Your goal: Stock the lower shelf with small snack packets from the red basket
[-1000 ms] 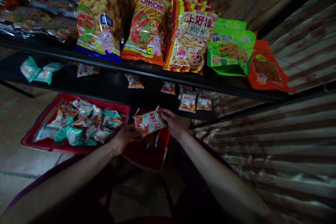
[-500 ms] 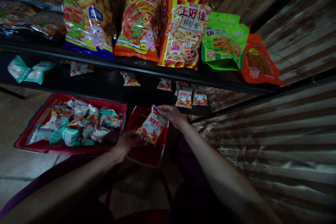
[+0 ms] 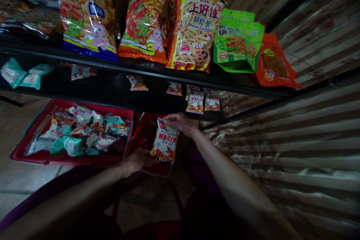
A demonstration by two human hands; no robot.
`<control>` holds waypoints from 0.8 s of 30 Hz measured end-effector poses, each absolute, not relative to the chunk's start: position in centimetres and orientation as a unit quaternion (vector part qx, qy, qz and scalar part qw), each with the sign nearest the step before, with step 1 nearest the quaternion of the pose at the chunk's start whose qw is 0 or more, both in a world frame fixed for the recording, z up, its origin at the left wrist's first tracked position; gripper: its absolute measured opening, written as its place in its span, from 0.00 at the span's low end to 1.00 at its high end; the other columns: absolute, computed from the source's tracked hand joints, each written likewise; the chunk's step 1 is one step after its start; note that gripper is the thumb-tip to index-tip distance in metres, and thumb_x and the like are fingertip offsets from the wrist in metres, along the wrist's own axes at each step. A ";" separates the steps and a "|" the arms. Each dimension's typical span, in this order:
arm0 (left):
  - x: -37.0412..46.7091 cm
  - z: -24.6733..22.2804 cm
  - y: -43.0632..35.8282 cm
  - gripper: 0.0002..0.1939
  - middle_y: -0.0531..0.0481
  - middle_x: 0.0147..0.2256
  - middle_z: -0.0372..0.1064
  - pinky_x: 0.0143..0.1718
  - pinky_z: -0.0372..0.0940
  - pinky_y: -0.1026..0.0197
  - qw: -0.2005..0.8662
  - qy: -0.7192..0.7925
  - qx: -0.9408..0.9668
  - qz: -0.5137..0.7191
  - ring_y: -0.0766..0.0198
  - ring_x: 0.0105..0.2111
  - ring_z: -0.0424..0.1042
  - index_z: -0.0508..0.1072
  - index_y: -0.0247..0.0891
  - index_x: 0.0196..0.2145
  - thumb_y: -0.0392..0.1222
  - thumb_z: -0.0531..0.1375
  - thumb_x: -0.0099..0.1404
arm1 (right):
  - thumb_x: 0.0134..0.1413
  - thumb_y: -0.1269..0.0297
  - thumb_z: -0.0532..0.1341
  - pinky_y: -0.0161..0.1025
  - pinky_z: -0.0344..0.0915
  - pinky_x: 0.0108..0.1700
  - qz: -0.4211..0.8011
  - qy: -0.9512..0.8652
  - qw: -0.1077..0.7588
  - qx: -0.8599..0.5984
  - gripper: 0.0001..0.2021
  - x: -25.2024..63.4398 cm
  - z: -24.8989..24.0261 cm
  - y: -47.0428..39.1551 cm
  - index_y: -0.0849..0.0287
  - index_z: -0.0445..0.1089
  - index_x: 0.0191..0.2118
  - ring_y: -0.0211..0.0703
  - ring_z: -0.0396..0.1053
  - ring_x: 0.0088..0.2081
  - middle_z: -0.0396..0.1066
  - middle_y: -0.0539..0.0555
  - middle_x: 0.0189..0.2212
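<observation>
A white and orange snack packet (image 3: 165, 141) is held nearly upright over the smaller red basket (image 3: 137, 133). My right hand (image 3: 180, 123) pinches its top edge. At its lower left corner is my left hand (image 3: 142, 159), with fingers closed on the packet's bottom edge. Left of my hands, a wide red basket (image 3: 21, 153) holds several white, orange and teal packets (image 3: 73, 145). Similar small packets (image 3: 195, 102) lie on the black lower shelf (image 3: 112, 95) beyond my hands.
Large snack bags (image 3: 194, 30) stand along the upper shelf (image 3: 157, 77), with a green bag (image 3: 237, 41) and an orange bag (image 3: 274, 62) at its right end. Corrugated curtain-like sheeting (image 3: 295, 135) rises at the right. Tiled floor shows below.
The packet has turned from a slant to nearly upright between my hands. My left hand has moved slightly lower. The whole view has shifted a little.
</observation>
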State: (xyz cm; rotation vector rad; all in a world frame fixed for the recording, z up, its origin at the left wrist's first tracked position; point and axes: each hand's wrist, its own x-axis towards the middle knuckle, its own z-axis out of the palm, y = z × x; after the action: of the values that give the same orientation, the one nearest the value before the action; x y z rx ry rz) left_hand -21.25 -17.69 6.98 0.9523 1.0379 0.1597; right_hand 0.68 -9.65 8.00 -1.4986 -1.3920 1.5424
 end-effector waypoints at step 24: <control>-20.3 8.3 -10.1 0.09 0.52 0.23 0.69 0.32 0.66 0.65 0.685 0.525 0.105 0.495 0.69 0.24 0.69 0.67 0.36 0.20 0.29 0.57 0.55 | 0.42 0.53 0.68 0.50 0.65 0.49 0.707 -0.271 0.365 -0.542 0.23 -1.6 7.1 -12.3 0.52 0.67 0.46 0.45 0.71 0.43 0.73 0.54 0.43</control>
State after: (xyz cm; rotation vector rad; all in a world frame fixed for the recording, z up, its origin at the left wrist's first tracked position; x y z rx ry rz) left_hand -20.26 -10.14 8.30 0.2351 1.1754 1.1086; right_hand -1.61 -12.31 7.12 -1.3949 -0.6968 1.8181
